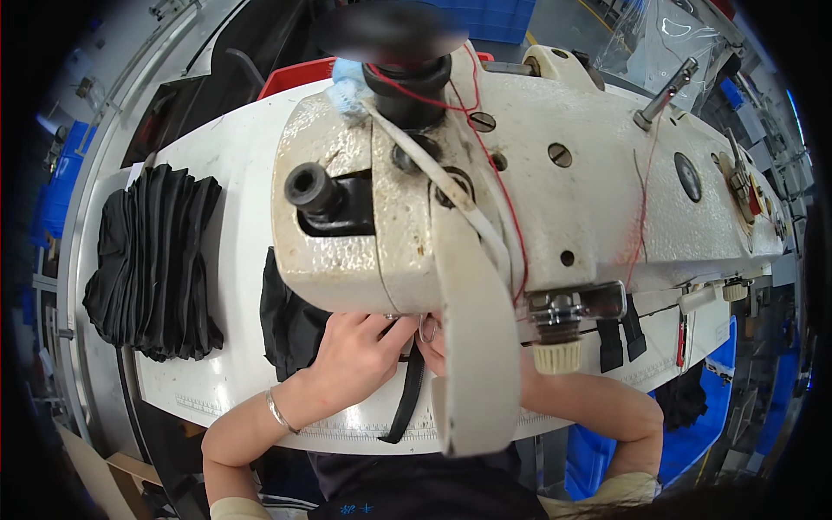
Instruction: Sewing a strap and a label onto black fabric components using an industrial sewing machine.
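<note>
A white sewing machine [520,173] fills the middle of the view, and its head covers the spot where my hands work. My left hand [357,354] is closed, its fingers bent and pressed together under the machine head beside a black cloth piece [293,325]. Whatever its fingertips grip is hidden. Close by on the right, my right hand [432,348] shows only in part behind a pale curved band [479,364], so its fingers are mostly concealed. A narrow black strap [406,403] runs from between the hands toward the table's near edge.
A stack of pleated-looking black cloth pieces [156,264] lies on the left of the white table [243,173]. Two black straps [611,345] lie to the right. A blue bin [715,407] with black material stands beyond the right edge; a red bin [295,76] is behind.
</note>
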`<state>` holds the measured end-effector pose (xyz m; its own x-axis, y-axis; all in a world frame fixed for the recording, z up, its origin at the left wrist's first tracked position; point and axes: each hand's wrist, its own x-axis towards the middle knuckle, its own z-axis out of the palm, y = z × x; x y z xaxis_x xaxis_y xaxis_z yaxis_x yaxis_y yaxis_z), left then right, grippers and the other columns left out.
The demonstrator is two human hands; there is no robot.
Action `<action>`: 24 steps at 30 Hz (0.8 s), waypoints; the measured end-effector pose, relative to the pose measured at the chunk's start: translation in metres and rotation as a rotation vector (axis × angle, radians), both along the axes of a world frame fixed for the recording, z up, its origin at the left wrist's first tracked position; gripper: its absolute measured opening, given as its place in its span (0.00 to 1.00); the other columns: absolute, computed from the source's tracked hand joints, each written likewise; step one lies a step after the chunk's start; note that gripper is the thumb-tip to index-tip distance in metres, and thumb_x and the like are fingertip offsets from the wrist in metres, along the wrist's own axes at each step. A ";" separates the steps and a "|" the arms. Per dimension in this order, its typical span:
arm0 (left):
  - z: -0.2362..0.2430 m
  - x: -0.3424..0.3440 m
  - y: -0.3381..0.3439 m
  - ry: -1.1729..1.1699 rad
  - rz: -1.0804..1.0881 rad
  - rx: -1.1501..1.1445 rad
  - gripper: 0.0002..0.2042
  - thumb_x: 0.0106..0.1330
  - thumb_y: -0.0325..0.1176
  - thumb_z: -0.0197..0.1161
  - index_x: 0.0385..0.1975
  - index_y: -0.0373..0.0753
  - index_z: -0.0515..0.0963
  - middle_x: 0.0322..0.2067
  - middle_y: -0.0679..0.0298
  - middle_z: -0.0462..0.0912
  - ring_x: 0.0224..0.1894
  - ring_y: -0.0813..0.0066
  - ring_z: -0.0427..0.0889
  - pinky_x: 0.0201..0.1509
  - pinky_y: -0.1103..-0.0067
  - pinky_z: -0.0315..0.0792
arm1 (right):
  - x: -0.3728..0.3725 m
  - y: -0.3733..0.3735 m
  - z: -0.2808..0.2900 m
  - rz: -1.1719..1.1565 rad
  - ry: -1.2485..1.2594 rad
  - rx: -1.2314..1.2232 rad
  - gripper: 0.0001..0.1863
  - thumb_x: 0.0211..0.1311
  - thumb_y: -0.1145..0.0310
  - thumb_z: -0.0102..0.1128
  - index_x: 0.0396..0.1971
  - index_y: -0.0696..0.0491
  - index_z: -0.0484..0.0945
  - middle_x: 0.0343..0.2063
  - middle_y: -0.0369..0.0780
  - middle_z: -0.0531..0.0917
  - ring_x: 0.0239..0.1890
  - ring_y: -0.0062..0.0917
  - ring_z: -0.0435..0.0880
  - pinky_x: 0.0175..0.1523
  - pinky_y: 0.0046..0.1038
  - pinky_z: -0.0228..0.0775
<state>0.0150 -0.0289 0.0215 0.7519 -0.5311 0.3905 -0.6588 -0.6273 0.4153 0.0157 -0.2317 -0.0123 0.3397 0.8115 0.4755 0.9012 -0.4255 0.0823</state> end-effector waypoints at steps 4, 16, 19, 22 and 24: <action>0.011 0.005 0.004 0.064 -0.115 0.001 0.14 0.40 0.20 0.59 0.30 0.35 0.78 0.27 0.60 0.79 0.32 0.62 0.78 0.33 0.69 0.73 | -0.004 -0.004 0.013 -0.025 0.137 -0.022 0.16 0.42 0.69 0.55 0.33 0.60 0.79 0.28 0.38 0.79 0.35 0.28 0.77 0.39 0.30 0.70; -0.004 -0.019 0.015 -0.272 -0.160 0.458 0.15 0.50 0.26 0.57 0.40 0.35 0.79 0.39 0.51 0.80 0.43 0.57 0.81 0.48 0.63 0.74 | -0.013 -0.011 0.016 0.013 0.106 -0.045 0.13 0.43 0.66 0.57 0.30 0.56 0.80 0.32 0.37 0.82 0.34 0.25 0.79 0.31 0.26 0.73; -0.004 -0.019 0.012 -0.319 -0.184 0.491 0.15 0.53 0.28 0.56 0.41 0.35 0.78 0.39 0.50 0.80 0.43 0.57 0.81 0.47 0.64 0.75 | -0.013 -0.012 0.010 0.047 0.090 -0.023 0.13 0.41 0.66 0.56 0.27 0.57 0.79 0.31 0.42 0.80 0.35 0.33 0.78 0.39 0.34 0.70; -0.011 -0.021 0.013 -0.283 -0.177 0.452 0.15 0.53 0.28 0.56 0.42 0.35 0.78 0.40 0.50 0.80 0.43 0.57 0.81 0.46 0.65 0.75 | -0.013 -0.012 0.002 0.088 0.074 0.003 0.13 0.39 0.65 0.55 0.25 0.58 0.78 0.29 0.47 0.78 0.37 0.42 0.77 0.46 0.42 0.67; -0.011 -0.021 0.013 -0.283 -0.166 0.452 0.15 0.53 0.28 0.56 0.42 0.35 0.78 0.40 0.50 0.80 0.42 0.57 0.81 0.46 0.65 0.75 | -0.014 -0.012 -0.002 0.116 0.063 0.023 0.13 0.38 0.65 0.54 0.23 0.58 0.77 0.27 0.51 0.77 0.38 0.47 0.77 0.50 0.47 0.65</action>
